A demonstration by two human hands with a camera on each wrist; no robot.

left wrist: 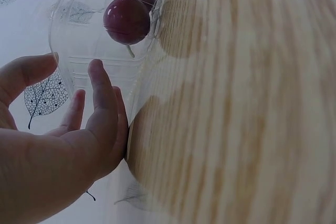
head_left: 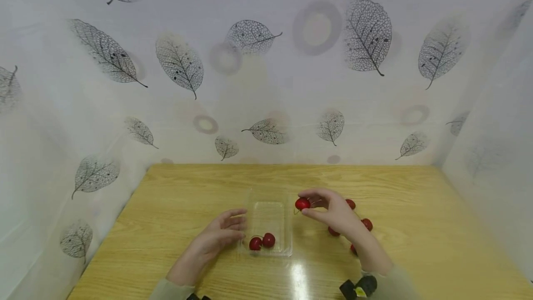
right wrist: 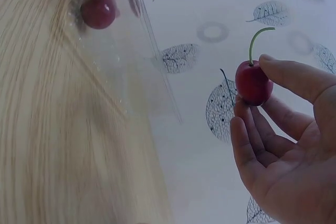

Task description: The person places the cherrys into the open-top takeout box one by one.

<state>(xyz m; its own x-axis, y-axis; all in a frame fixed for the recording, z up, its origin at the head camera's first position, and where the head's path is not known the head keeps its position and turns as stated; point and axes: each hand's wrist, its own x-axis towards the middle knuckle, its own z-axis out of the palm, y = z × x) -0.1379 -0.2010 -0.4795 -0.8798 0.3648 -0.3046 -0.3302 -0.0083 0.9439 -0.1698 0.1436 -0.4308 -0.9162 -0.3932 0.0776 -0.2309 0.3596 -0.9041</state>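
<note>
A clear plastic box (head_left: pixel 268 216) stands on the table, with two dark red cherries (head_left: pixel 262 241) at its near end. My left hand (head_left: pixel 218 234) is at the box's left side, its fingertips against or close to the wall; in the left wrist view the fingers (left wrist: pixel 102 103) are spread and fairly straight. To the right of the box, above the table, my right hand (head_left: pixel 333 209) pinches a red cherry (right wrist: pixel 254 82) between thumb and fingertips. Its green stem (right wrist: pixel 255 43) points up in the right wrist view.
Several more cherries (head_left: pixel 367 224) lie on the wooden table (head_left: pixel 424 235) around and partly behind the right forearm. A pale sheet (head_left: pixel 291 91) printed with leaves surrounds the table at the back and sides.
</note>
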